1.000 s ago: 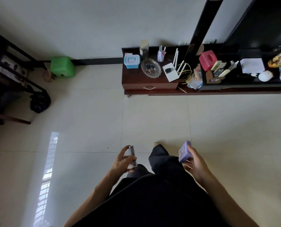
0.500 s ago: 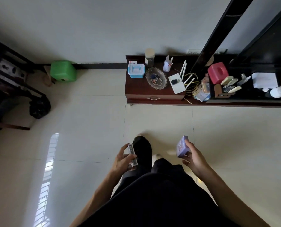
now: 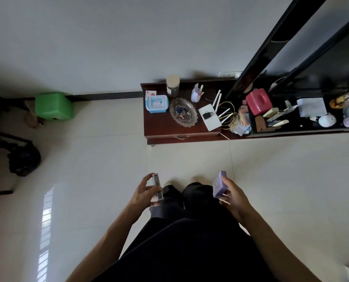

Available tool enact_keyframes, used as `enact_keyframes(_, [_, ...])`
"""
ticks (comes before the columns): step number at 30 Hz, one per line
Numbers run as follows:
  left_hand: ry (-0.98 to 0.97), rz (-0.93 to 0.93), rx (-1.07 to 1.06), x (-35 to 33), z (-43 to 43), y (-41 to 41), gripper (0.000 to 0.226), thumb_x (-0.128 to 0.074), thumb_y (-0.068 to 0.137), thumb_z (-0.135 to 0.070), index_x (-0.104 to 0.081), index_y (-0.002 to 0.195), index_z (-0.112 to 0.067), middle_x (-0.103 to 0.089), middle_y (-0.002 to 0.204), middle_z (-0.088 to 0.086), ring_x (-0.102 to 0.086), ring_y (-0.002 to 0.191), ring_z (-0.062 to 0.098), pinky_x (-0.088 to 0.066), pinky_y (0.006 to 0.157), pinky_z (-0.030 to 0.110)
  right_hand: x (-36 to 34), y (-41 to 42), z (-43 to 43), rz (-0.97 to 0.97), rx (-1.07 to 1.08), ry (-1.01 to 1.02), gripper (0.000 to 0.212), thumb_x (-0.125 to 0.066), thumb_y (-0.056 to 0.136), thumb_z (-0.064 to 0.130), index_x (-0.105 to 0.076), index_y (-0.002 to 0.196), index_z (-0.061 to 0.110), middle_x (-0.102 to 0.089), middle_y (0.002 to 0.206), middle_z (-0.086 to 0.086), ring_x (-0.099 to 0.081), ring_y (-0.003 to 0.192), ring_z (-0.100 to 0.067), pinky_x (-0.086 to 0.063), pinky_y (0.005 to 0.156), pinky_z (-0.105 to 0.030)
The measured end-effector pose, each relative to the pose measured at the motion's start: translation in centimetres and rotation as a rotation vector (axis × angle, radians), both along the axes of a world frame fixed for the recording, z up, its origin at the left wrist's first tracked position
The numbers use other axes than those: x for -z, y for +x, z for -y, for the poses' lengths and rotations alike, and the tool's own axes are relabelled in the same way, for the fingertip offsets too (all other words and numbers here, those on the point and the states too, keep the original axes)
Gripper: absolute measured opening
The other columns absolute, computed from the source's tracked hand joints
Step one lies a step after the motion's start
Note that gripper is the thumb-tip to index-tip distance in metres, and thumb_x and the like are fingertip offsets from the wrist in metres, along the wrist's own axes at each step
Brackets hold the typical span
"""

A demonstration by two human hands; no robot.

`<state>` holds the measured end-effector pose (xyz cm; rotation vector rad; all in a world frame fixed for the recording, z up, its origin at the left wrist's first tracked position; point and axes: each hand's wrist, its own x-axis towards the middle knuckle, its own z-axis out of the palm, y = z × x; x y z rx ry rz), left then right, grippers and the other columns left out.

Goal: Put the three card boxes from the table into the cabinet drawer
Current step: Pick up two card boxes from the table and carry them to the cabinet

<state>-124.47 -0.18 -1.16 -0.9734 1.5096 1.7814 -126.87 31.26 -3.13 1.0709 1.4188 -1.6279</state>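
I stand on a tiled floor facing a low dark-red cabinet [image 3: 161, 127] whose drawer [image 3: 181, 136], with a metal handle, is closed. My left hand [image 3: 144, 193] grips a thin grey card box [image 3: 157, 186] held edge-on. My right hand [image 3: 233, 197] grips a purple card box [image 3: 219, 187], possibly with another box under it; I cannot tell. Both hands hover in front of my legs, well short of the cabinet.
On the cabinet top sit a blue-and-white case [image 3: 156, 103], a glass dish [image 3: 182, 115], a jar [image 3: 172, 85], a white router [image 3: 210, 117] and a red tissue box [image 3: 258, 101]. A green stool [image 3: 53, 106] stands by the wall at left; a dark bag [image 3: 25, 159] lies further left.
The cabinet has come nearer and lower in view as I step toward it. Both hands keep their boxes, held in much the same place.
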Motion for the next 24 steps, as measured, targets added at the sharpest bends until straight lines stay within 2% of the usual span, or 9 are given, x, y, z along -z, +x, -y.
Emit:
enact_keyframes(3, [0.014, 0.017, 0.005, 0.6, -0.4, -3.1, 0.050, -0.066, 0.086, -0.008, -0.051, 0.129, -0.029, -0.067, 0.097, 0.016, -0.067, 0.081, 0.024, -0.059, 0.062, 0.034, 0.4, -2.8, 0.2, 0.023, -0.018, 0.001, 0.032, -0.055, 0.100, 0.046, -0.057, 0.121, 0.022, -0.060, 0.121, -0.014, -0.061, 0.117, -0.037, -0.042, 0.110, -0.050])
enact_keyframes(5, [0.005, 0.035, 0.030, 1.3, -0.9, -4.8, 0.054, -0.069, 0.085, -0.007, -0.050, 0.130, -0.029, -0.069, 0.095, 0.015, -0.071, 0.076, 0.018, -0.060, 0.061, 0.035, 0.9, -4.8, 0.0, 0.048, -0.043, -0.004, 0.040, -0.056, 0.099, 0.045, -0.058, 0.121, 0.011, -0.053, 0.124, -0.032, -0.051, 0.128, -0.050, -0.042, 0.108, -0.050])
enact_keyframes(7, [-0.038, 0.060, 0.065, 1.7, -1.5, -6.0, 0.059, -0.073, 0.082, -0.011, -0.049, 0.132, -0.031, -0.068, 0.101, 0.015, -0.072, 0.083, 0.019, -0.061, 0.063, 0.038, 1.4, -6.5, -0.5, 0.056, -0.062, -0.020, 0.056, -0.056, 0.100, 0.042, -0.049, 0.137, 0.001, -0.050, 0.123, -0.037, -0.052, 0.124, -0.053, -0.044, 0.099, -0.047])
enact_keyframes(9, [-0.083, 0.071, 0.109, 1.8, -2.1, -7.2, 0.063, -0.077, 0.080, -0.019, -0.047, 0.133, -0.035, -0.064, 0.110, 0.015, -0.068, 0.096, 0.026, -0.062, 0.067, 0.041, 1.5, -8.4, -0.7, 0.021, -0.075, -0.022, 0.053, -0.056, 0.100, 0.040, -0.050, 0.137, 0.003, -0.056, 0.112, -0.026, -0.060, 0.109, -0.040, -0.047, 0.093, -0.043])
enact_keyframes(11, [-0.107, 0.077, 0.115, 1.9, -2.8, -8.5, 0.066, -0.079, 0.078, -0.024, -0.046, 0.134, -0.037, -0.062, 0.114, 0.014, -0.066, 0.100, 0.027, -0.062, 0.068, 0.040, 1.7, -10.5, -1.1, -0.011, -0.062, -0.039, 0.036, -0.057, 0.099, 0.036, -0.061, 0.126, 0.013, -0.057, 0.110, -0.013, -0.060, 0.098, -0.028, -0.048, 0.082, -0.036])
enact_keyframes(14, [-0.157, 0.082, 0.117, 2.3, -3.5, -10.8, 0.067, -0.077, 0.080, -0.026, -0.043, 0.136, -0.038, -0.060, 0.116, 0.013, -0.065, 0.100, 0.026, -0.063, 0.066, 0.037, 2.3, -13.8, -1.8, -0.032, -0.093, -0.054, 0.017, -0.064, 0.093, 0.031, -0.070, 0.109, 0.027, -0.061, 0.112, -0.009, -0.064, 0.092, -0.026, -0.054, 0.071, -0.031])
enact_keyframes(18, [-0.184, 0.087, 0.089, 3.6, -3.9, -12.7, 0.069, -0.078, 0.078, -0.030, -0.043, 0.136, -0.040, -0.060, 0.116, 0.011, -0.065, 0.103, 0.029, -0.063, 0.072, 0.044, 2.9, -17.3, -1.9, -0.044, -0.199, -0.032, 0.036, -0.079, 0.068, 0.049, -0.075, 0.102, 0.039, -0.071, 0.108, 0.002, -0.070, 0.088, -0.016, -0.055, 0.071, -0.027])
enact_keyframes(21, [-0.264, 0.091, 0.089, 5.3, -3.7, -14.0, 0.067, -0.078, 0.077, -0.035, -0.043, 0.134, -0.040, -0.062, 0.113, 0.011, -0.067, 0.098, 0.029, -0.062, 0.072, 0.049, 4.3, -19.6, -1.1, -0.075, -0.308, 0.053, 0.042, -0.081, 0.061, 0.057, -0.071, 0.101, 0.045, -0.074, 0.105, 0.011, -0.071, 0.093, -0.012, -0.053, 0.074, -0.028])
enact_keyframes(24, [-0.409, 0.062, 0.169, 7.9, -2.9, -15.2, 0.058, -0.073, 0.077, -0.051, -0.045, 0.127, -0.042, -0.066, 0.102, 0.006, -0.070, 0.083, 0.019, -0.063, 0.064, 0.037, 6.6, -21.7, 0.5, -0.145, -0.442, 0.144, 0.047, -0.083, 0.066, 0.056, -0.067, 0.108, 0.041, -0.074, 0.097, 0.017, -0.072, 0.090, -0.006, -0.054, 0.066, -0.018])
